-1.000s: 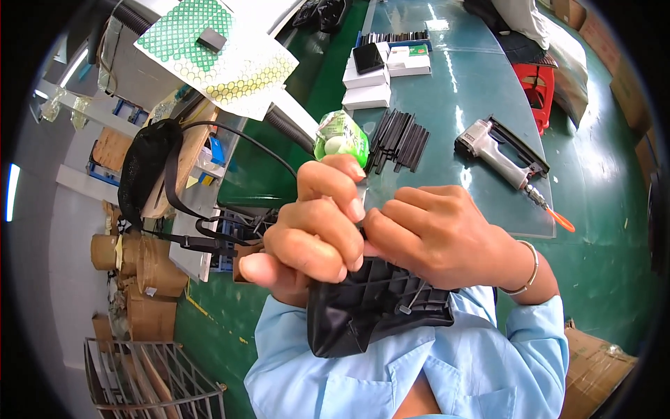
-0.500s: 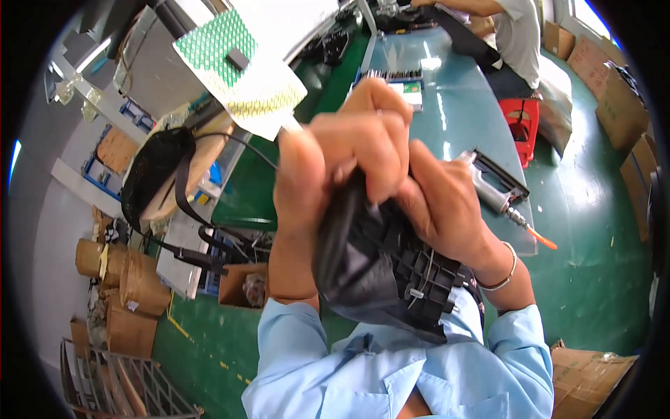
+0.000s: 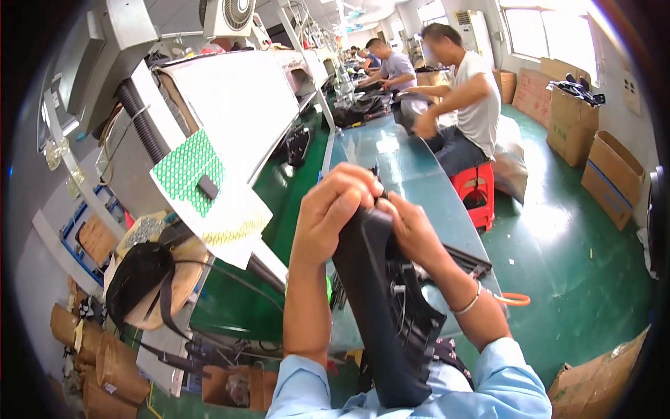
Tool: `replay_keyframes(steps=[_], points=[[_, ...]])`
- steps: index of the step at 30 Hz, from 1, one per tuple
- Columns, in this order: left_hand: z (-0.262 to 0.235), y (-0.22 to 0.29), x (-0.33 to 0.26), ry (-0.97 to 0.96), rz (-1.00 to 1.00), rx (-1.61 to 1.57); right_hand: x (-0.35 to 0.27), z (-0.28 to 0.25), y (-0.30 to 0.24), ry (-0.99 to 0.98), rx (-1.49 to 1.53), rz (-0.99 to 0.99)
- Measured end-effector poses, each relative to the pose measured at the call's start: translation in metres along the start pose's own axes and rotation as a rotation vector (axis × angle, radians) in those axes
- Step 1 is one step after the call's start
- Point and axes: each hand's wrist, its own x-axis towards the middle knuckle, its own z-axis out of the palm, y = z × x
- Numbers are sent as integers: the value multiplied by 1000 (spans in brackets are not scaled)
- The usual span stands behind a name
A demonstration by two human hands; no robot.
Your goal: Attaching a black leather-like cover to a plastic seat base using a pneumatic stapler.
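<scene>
A black moulded part (image 3: 373, 307) with a smooth, leather-like outer face and a ribbed plastic back stands upright before my chest. Its lower end reaches down to my blue shirt. My left hand (image 3: 333, 213) is closed at the top end, fingers curled over the edge. On the other side of that end, my right hand (image 3: 413, 230) pinches the rim, close to the left fingertips. The ribbed back with a small metal clip faces right. What lies right under the fingertips is hidden. Partly behind my right forearm, a staple gun (image 3: 466, 261) lies on the table.
The glass-topped green table (image 3: 433, 185) runs away from me. Two people sit along it, the nearer on a red stool (image 3: 476, 192). To the left are a black bag (image 3: 139, 279) and a hanging green-and-white sheet (image 3: 199, 188). Cardboard boxes (image 3: 613, 178) line the right wall.
My view has lifted, showing more of the room. The black part has turned upright, smooth face more toward me. Both hands stay on its upper end, now less blurred.
</scene>
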Motion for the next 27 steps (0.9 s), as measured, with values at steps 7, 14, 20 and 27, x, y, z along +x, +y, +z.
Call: replay_keyframes(steps=[7,14,20,27], points=[[-4,-26,-17,155,-49,-262,9,0,2,-97,-195,-49],[-8,-25,-19,161,-61,-263,18,-7,-14,-15,-475,-616],[3,-14,-14,120,-55,-272,18,-17,-27,-128,-249,-665],[21,-15,-8,200,-106,-234,-16,-54,-61,-16,-144,-544]])
